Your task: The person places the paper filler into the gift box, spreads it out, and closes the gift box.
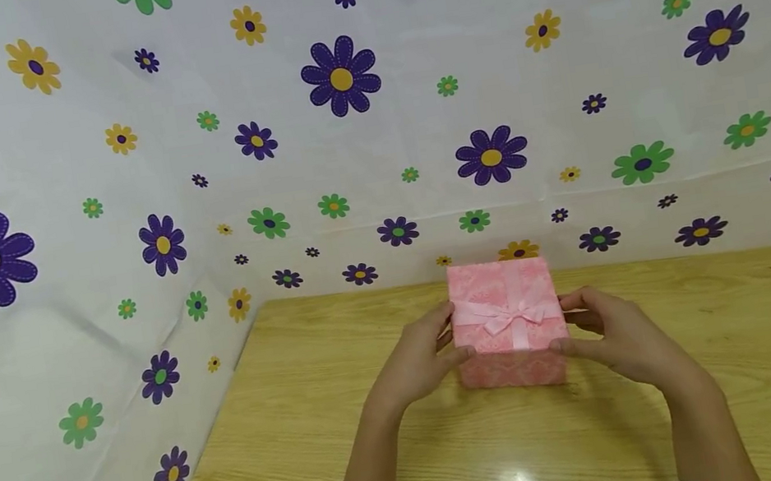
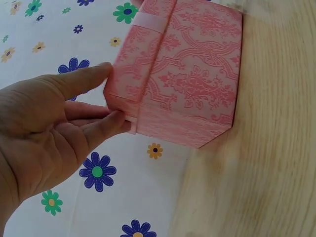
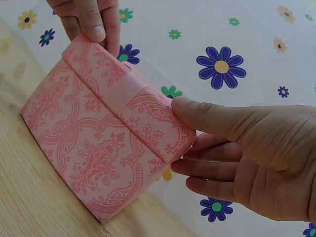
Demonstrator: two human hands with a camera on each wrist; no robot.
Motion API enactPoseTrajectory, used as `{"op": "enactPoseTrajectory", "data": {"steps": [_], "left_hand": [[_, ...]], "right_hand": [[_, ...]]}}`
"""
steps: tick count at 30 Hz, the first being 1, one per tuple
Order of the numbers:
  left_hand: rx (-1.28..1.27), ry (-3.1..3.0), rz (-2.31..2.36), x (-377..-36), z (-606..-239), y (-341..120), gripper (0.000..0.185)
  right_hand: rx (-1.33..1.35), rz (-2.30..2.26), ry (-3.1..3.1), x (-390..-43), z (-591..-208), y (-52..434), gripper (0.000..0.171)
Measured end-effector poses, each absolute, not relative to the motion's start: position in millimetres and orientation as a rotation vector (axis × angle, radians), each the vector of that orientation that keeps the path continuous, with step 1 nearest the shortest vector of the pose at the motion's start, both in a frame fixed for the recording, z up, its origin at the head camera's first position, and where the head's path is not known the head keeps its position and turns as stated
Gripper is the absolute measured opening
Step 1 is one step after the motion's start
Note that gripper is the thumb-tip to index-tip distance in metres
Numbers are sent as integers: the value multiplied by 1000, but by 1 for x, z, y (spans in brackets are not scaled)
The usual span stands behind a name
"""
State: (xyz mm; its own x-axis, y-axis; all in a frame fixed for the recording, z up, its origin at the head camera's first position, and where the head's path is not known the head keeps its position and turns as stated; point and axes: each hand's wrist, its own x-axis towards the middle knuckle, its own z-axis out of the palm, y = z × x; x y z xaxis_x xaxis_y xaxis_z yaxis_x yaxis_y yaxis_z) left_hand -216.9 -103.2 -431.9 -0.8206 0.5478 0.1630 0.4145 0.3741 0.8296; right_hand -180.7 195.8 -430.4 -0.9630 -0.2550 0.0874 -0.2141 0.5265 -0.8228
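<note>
A pink gift box (image 1: 513, 371) with an embossed pattern stands on the table. Its lid (image 1: 475, 289) sits on top, crossed by a pale pink ribbon with a bow (image 1: 514, 315). My left hand (image 1: 411, 361) holds the lid at the left side, thumb near the front corner and fingers along the side. On the opposite side, my right hand (image 1: 624, 338) pinches the lid between thumb and fingers. In the right wrist view the right thumb (image 3: 197, 111) lies on the lid's corner. The lid's edge overlaps the box walls (image 2: 197, 64). The inside of the box is hidden.
The wooden table (image 1: 317, 384) extends left, right and in front of the box. White cloth with printed flowers (image 1: 412, 120) hangs behind the table's back edge and along its left side.
</note>
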Motion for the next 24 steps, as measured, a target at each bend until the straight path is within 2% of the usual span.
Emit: {"op": "enactPoseTrajectory", "data": {"steps": [6, 14, 19, 24], "left_hand": [[841, 2526, 1343, -216, -437, -104, 59], [825, 2543, 1481, -226, -456, -96, 55], [799, 2543, 1652, -240, -476, -75, 62], [722, 2578, 1625, -245, -480, -69, 62]], "right_hand": [[-377, -1365, 2703, -183, -431, 192, 51], [-304, -1336, 2714, -192, -440, 192, 55], [-214, -1312, 2798, -197, -447, 192, 62], [-189, -1277, 2821, -198, -450, 194, 62]]}}
